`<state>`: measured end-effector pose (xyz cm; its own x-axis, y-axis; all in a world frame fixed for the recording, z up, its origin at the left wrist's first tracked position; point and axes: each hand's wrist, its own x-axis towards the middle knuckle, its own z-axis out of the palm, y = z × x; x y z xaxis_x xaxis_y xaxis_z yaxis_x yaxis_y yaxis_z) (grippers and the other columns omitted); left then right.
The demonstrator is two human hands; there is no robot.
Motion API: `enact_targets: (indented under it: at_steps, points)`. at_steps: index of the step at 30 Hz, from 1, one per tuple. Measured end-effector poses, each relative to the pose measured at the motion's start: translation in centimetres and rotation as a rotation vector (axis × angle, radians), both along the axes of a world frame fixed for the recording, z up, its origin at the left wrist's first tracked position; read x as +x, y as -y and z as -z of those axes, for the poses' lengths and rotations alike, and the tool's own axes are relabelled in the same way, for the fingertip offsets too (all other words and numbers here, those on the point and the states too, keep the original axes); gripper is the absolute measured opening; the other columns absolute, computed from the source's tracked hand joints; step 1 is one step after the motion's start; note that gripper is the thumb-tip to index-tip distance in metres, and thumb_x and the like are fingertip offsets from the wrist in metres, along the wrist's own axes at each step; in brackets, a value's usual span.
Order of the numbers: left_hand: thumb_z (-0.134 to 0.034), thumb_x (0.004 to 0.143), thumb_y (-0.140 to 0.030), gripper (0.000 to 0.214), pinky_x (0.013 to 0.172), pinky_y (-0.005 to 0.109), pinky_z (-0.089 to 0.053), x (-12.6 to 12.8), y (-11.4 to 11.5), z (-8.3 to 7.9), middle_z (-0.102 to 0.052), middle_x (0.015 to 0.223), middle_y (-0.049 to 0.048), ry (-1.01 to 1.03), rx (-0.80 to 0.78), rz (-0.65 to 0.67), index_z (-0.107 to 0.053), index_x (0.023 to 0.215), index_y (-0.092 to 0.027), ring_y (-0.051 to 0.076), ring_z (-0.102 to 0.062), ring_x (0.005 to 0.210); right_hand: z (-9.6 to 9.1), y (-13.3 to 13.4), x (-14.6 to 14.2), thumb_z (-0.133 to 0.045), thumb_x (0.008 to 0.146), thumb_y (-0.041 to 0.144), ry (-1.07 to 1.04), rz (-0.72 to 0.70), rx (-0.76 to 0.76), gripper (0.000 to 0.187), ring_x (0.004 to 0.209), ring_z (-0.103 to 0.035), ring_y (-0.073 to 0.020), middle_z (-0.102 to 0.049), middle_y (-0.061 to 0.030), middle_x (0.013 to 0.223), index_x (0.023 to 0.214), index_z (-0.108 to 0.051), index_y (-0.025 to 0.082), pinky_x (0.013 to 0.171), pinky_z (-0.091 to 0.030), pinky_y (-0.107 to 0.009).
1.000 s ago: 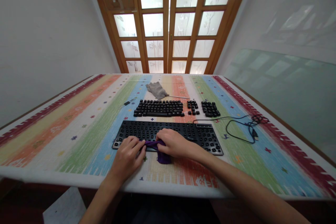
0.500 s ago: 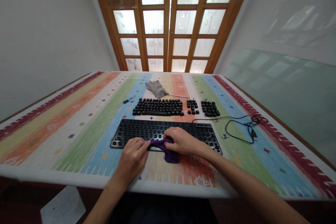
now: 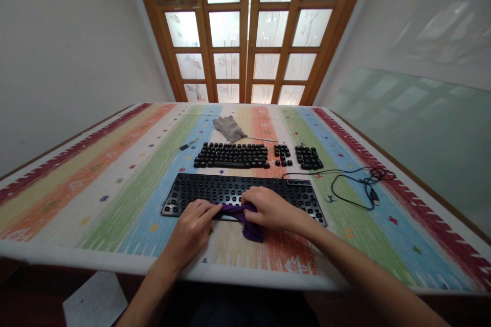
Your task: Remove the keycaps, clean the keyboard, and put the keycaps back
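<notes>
A black keyboard base, stripped of its keycaps, lies flat in front of me. Over its near edge a purple cloth stretches between my two hands. My left hand pinches one end of it at the base's lower left-middle. On the other side my right hand is closed around the bunched part, with a loose corner hanging toward me. Both hands cover some of the base's lower rows. Loose black keycaps are laid out in keyboard order just beyond the base.
Behind the keycaps lies a grey cloth with a thin rod beside it. A small dark brush-like tool rests at left. The keyboard's cable coils at right. A striped tablecloth covers the table.
The purple cloth is drawn a little longer between my hands, as the right hand has shifted slightly rightward. Both hands keep hold of it.
</notes>
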<state>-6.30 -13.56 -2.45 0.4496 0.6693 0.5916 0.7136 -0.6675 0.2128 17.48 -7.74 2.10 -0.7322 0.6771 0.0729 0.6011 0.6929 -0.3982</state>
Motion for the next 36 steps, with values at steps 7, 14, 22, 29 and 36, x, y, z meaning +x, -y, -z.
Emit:
enact_targets:
  at_steps: [7, 14, 22, 29, 36]
  points:
    - [-0.043, 0.084, 0.003, 0.044, 0.079, 0.038, -0.053, 0.7, -0.1, -0.1, -0.071, 0.101, 0.0088, -0.012, 0.009, 0.075, -0.065, 0.116, -0.018, 0.021, -0.058, 0.091, -0.9, 0.1, 1.4, -0.060, 0.077, 0.015, 0.032, 0.060, -0.049, 0.007, 0.074, -0.053, -0.0162, -0.064, -0.0051, 0.078, 0.080, -0.066, 0.014, 0.066, -0.035, -0.025]
    - [-0.044, 0.085, 0.004, 0.042, 0.078, 0.037, -0.052, 1.9, -0.6, -0.3, -0.072, 0.100, 0.0072, -0.019, 0.006, 0.132, -0.066, 0.113, -0.018, 0.020, -0.057, 0.090, -0.5, 0.7, 2.7, -0.060, 0.074, 0.015, 0.056, 0.095, -0.068, 0.006, 0.072, -0.054, -0.0162, -0.064, -0.0053, 0.077, 0.077, -0.065, 0.015, 0.065, -0.035, -0.025]
    - [-0.048, 0.085, 0.001, 0.039, 0.081, 0.040, -0.051, 2.9, -0.7, -0.4, -0.072, 0.102, 0.0088, -0.033, -0.032, 0.155, -0.066, 0.114, -0.016, 0.023, -0.057, 0.094, -0.6, 0.8, 3.9, -0.060, 0.075, 0.015, 0.058, 0.132, -0.074, 0.005, 0.072, -0.056, -0.0164, -0.065, -0.0043, 0.077, 0.076, -0.064, 0.016, 0.066, -0.036, -0.026]
    - [-0.053, 0.089, -0.007, 0.028, 0.083, 0.040, -0.052, 3.3, -0.9, -0.3, -0.070, 0.098, 0.0094, -0.035, -0.027, 0.140, -0.067, 0.112, -0.016, 0.023, -0.057, 0.095, 0.6, 1.5, 2.6, -0.058, 0.091, 0.036, 0.040, 0.102, 0.040, 0.024, 0.088, -0.060, -0.0220, -0.067, -0.0094, 0.098, 0.105, -0.062, 0.016, 0.077, -0.041, -0.031]
    - [-0.053, 0.089, -0.007, 0.023, 0.080, 0.038, -0.052, 4.0, -1.1, -0.6, -0.068, 0.092, 0.0082, -0.055, -0.002, 0.145, -0.068, 0.105, -0.015, 0.022, -0.056, 0.091, 1.0, 1.7, 3.2, -0.053, 0.093, 0.020, 0.144, 0.005, 0.112, 0.015, 0.076, -0.058, -0.0165, -0.064, -0.0054, 0.089, 0.096, -0.068, 0.019, 0.066, -0.037, -0.027]
